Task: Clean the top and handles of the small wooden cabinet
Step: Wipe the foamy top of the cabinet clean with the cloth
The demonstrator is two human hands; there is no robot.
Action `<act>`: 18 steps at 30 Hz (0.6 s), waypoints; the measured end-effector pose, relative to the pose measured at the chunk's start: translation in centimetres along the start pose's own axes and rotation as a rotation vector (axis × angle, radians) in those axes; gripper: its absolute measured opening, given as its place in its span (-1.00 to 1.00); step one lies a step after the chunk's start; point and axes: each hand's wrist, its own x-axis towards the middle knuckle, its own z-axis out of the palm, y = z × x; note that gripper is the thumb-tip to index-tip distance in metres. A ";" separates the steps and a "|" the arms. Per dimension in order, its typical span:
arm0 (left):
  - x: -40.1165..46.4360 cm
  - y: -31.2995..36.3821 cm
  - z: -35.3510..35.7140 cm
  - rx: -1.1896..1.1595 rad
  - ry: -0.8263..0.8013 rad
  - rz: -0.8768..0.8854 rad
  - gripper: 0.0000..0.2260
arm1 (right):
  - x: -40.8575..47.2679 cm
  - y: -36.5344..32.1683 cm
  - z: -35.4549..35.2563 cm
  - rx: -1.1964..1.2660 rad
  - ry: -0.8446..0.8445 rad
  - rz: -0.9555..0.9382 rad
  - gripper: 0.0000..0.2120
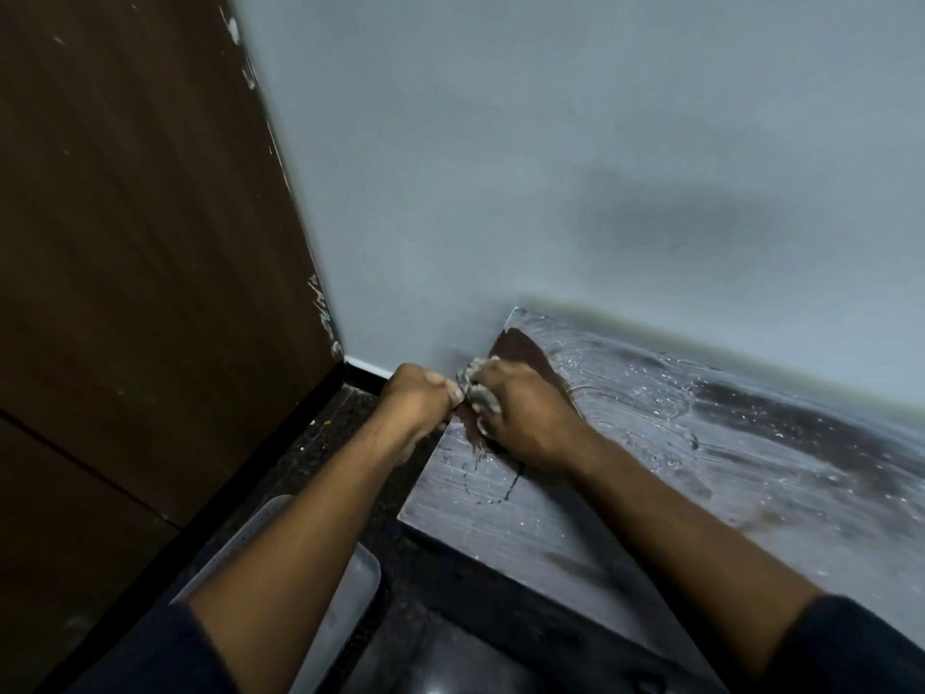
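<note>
The small wooden cabinet's top fills the lower right, grey with dust and white specks, with a wiped dark patch near its far left corner. A crumpled grey cloth sits at that corner's left edge. My right hand grips the cloth from the right, on the cabinet top. My left hand pinches the cloth's left side, just off the cabinet's edge. The cabinet's handles are out of sight.
A dark brown wooden panel stands to the left, meeting the pale grey wall in the corner. Dark speckled floor runs between panel and cabinet. A flat grey tray-like object lies on the floor under my left forearm.
</note>
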 end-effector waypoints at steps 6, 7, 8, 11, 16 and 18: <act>-1.7 -1.6 -0.9 -0.082 -0.026 0.044 -0.90 | -0.3 1.3 -0.3 0.046 -0.048 0.014 -0.75; -2.0 -1.5 -1.2 -0.083 -0.037 0.037 -0.90 | 0.7 1.5 -0.7 0.038 -0.032 0.045 -0.79; -2.2 -1.4 -1.3 -0.092 -0.043 0.031 -0.89 | 1.6 1.6 -1.0 0.030 -0.005 0.069 -0.84; -3.1 -1.3 -1.4 -0.131 -0.033 0.009 -0.84 | 2.5 0.6 -0.7 0.002 0.077 0.106 -0.86; -4.5 -1.6 -1.4 -0.245 0.028 -0.002 -0.70 | -1.4 -1.4 1.1 0.054 -0.040 -0.034 -0.80; -5.1 -2.0 -1.7 -0.224 0.026 -0.004 -0.62 | -1.0 -1.0 0.5 0.043 -0.051 -0.017 -0.75</act>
